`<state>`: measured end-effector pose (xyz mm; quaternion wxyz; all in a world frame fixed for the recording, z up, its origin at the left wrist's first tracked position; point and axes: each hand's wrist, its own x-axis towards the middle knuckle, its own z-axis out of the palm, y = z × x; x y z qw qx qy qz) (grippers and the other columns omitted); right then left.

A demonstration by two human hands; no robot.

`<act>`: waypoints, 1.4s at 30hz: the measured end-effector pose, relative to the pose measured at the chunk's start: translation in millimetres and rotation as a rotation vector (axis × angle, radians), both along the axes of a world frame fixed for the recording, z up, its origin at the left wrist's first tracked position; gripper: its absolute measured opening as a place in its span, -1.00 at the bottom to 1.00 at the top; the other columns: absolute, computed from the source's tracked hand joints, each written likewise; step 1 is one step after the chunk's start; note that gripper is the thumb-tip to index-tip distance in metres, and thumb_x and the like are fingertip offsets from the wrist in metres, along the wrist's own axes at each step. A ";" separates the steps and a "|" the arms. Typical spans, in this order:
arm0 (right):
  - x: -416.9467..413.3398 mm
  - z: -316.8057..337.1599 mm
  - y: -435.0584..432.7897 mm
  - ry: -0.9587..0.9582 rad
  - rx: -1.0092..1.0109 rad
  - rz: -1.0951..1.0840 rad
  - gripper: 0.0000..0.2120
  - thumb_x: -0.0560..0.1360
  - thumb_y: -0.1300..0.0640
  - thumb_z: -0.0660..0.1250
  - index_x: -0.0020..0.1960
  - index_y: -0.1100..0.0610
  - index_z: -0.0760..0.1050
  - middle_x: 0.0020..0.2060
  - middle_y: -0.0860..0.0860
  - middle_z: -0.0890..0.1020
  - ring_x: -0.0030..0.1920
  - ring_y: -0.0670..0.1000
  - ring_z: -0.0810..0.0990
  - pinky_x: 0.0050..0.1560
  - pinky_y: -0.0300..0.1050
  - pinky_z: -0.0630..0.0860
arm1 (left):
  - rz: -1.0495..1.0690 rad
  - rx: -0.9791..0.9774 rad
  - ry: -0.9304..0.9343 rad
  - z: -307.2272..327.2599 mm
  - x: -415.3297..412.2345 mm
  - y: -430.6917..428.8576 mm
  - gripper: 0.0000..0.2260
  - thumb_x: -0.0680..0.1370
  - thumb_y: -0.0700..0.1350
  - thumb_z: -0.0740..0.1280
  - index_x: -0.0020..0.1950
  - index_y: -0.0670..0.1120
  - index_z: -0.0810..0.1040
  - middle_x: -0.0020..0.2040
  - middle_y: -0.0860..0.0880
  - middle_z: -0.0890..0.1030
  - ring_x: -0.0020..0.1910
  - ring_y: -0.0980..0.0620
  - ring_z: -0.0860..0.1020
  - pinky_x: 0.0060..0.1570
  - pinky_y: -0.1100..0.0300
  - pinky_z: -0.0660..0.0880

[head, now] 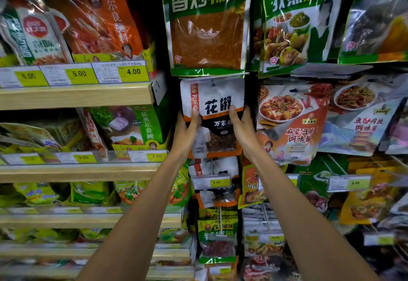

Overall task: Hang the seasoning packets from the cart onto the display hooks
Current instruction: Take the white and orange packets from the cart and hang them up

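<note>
**White-and-orange pepper packet held up at the hook row**

Head view. Sichuan pepper packet sits directly below the green chili-powder packet, its top edge just under that packet's bottom seam. Left hand and right hand each clamp a side edge, thumbs on the front, fingers going round the back. Hang hole shows near the top. The hook itself is hidden, so can't tell if it's through. Matching packet with a price tag hangs further below the chili-powder packet. Cart not in frame, remaining stock unknown. Judgement: one packet mid-hang, seating and release left; overall progress unclear.
</note>
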<state>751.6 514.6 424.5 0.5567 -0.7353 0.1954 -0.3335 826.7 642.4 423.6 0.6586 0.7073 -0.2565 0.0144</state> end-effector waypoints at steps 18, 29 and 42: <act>0.7 -1.0 -0.7 -0.071 -0.048 0.057 -0.30 0.56 -0.08 0.25 0.55 0.17 0.06 0.48 0.07 0.30 0.48 0.00 0.26 0.47 -0.10 0.21 | -0.128 -0.054 -0.060 -8.9 9.7 -1.3 -0.59 0.62 0.05 0.18 0.41 -0.10 0.34 0.31 0.06 0.48 0.30 0.22 0.42 0.13 0.53 0.36; 13.8 2.8 -4.9 -0.045 -0.060 -0.033 -0.34 0.57 -0.01 0.29 0.54 0.20 0.09 0.45 0.09 0.36 0.45 0.03 0.31 0.23 -0.38 0.22 | -0.034 0.000 0.039 -4.4 18.4 -14.7 -0.48 0.59 0.12 0.20 0.49 -0.08 0.24 0.42 -0.06 0.40 0.40 0.01 0.36 0.35 0.15 0.31; -101.9 -20.2 14.8 -0.178 -0.287 -0.292 -0.59 0.61 0.10 0.24 0.42 0.14 0.29 0.25 -0.08 0.44 0.30 -0.05 0.42 0.32 -0.05 0.40 | 0.278 0.165 -0.609 -12.3 -75.4 -1.0 -0.75 0.62 -0.20 0.22 0.26 -0.26 0.44 0.22 -0.21 0.48 0.23 -0.14 0.45 0.16 0.06 0.41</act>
